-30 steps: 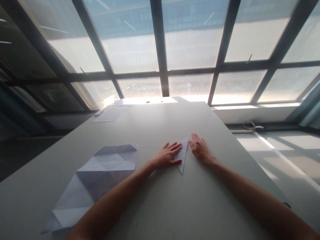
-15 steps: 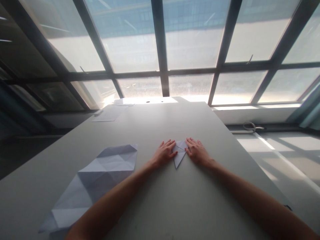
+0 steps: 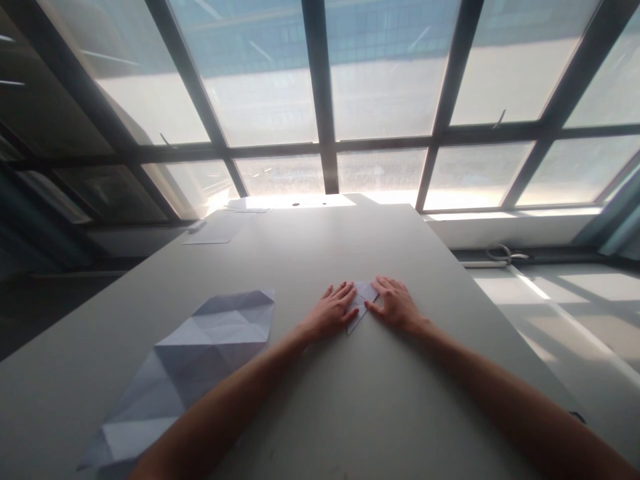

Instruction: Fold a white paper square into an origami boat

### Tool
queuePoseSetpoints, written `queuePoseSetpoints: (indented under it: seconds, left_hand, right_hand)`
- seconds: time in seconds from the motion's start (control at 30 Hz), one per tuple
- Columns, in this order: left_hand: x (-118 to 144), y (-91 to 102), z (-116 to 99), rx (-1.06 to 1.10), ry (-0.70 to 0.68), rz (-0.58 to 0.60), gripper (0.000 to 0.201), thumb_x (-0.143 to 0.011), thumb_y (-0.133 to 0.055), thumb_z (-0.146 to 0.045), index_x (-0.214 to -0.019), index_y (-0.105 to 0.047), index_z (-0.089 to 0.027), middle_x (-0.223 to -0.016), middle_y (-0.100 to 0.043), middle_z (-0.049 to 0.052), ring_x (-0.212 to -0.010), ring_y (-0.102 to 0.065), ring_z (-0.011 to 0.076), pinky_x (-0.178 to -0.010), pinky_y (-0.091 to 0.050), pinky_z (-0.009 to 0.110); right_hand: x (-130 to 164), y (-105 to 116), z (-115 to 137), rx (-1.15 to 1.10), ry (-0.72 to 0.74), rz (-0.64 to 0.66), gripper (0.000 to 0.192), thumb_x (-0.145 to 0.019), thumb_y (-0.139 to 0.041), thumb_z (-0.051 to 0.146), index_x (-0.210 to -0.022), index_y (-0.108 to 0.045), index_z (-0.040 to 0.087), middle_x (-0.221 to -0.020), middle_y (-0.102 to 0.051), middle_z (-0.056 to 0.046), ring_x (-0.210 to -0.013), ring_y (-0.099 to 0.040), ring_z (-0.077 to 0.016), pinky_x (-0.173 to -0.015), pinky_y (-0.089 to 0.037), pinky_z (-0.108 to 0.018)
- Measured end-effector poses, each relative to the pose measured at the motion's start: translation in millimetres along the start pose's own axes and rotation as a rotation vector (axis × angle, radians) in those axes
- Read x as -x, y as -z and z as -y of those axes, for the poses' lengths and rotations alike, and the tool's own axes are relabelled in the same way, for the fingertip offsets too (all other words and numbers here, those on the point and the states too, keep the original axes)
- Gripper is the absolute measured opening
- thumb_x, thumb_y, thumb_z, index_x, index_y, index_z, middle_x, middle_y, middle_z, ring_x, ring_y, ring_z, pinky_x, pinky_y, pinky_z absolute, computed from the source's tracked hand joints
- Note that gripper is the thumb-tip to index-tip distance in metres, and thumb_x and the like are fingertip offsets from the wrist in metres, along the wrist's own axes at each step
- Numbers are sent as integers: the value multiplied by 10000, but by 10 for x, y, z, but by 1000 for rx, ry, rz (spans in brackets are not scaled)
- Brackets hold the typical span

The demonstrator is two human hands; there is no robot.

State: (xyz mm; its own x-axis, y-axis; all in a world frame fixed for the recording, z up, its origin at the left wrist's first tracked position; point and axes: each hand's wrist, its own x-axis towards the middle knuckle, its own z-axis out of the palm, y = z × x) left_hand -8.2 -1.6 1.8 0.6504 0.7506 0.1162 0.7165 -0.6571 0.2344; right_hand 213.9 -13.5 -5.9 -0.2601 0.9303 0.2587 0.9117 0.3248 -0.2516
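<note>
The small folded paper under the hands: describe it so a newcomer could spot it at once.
On the grey table by the window, find the two hands, left and right. The small folded paper lies pressed flat between them, a tight triangle, unlike the large creased sheet lying open to the left.

Super backlit shot: daylight pours through the big window (image 3: 320, 100) and blows out the glass right behind the desk (image 3: 350, 400), with white glare on the desk's far edge. Nearer the camera it's dim and grey. Window bars bow outward toward the corners, wide-angle style.
</note>
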Motion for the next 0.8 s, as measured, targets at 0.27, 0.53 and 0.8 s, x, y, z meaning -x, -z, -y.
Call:
queuePoseSetpoints:
  seconds: [0.27,0.53,0.8]
  left_hand:
    - [-49,9,105,32,87,-57,524,-888,-435,-222,-1411,-405,-206,-1497,-365,65,-1405,-272,187,-1161,-185,403]
    - [0,70,17,-46,61,-127,571,-884,-468,-565,-1359,-469,-248,-1440,-438,75,-1328,-375,260,-1101,-305,408]
    - [-4,81,5,-32,80,-116,700,-861,-495,-604,-1414,-397,-185,-1460,-409,121,-1333,-363,280,-1087,-292,407]
  right_hand:
    - [24,57,11,-27,140,14,646,-812,-539,631,-1325,-525,239,-1397,-478,-114,-1265,-383,-298,-1032,-284,-447]
    - [29,58,79,-75,109,-48,542,-858,-541,563,-1262,-576,203,-1302,-564,-110,-1202,-433,-270,-994,-318,-405]
    - [7,79,73,-134,138,-31,488,-850,-584,514,-1245,-585,226,-1264,-593,-80,-1152,-461,-259,-972,-352,-380]
